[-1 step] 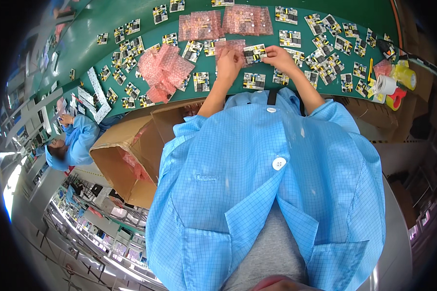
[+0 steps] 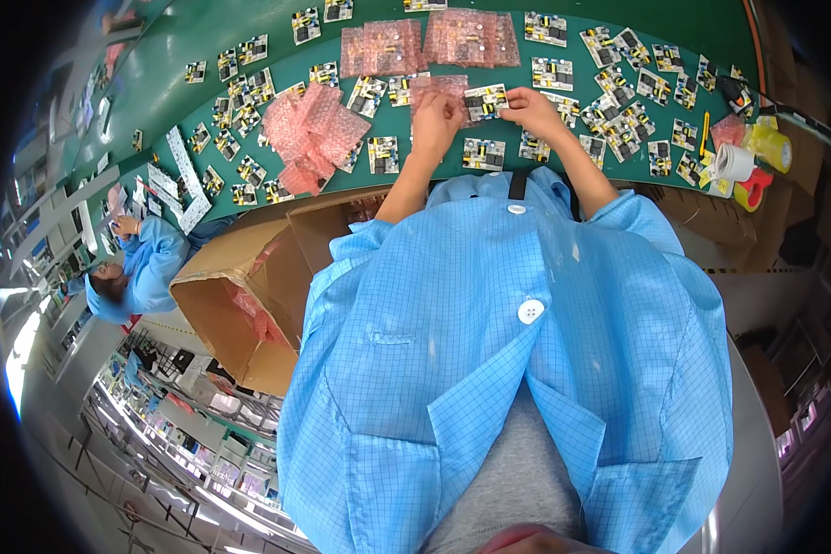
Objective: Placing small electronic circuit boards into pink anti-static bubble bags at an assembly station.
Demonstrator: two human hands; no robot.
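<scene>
My left hand (image 2: 439, 116) is closed on the edge of a small pink bubble-wrap bag (image 2: 441, 85) over the green table. Between finger and thumb, my right hand (image 2: 532, 113) pinches the right end of a circuit board (image 2: 485, 102) with yellow and black parts. The board's left end meets the bag's right edge; whether it is inside the bag I cannot tell. Just below lies another circuit board (image 2: 483, 153), flat on the table. To the left is a loose heap of empty-looking pink bubble bags (image 2: 314, 134). Filled bubble bags (image 2: 471, 39) sit in stacks beyond my hands.
Many more circuit boards (image 2: 630, 127) are spread on the green table (image 2: 489, 81) at both sides. At the right edge are tape rolls (image 2: 768, 148) and a yellow pen (image 2: 704, 132). An open cardboard box (image 2: 240, 305) stands below the table's left edge. A co-worker (image 2: 152, 268) in blue sits far left.
</scene>
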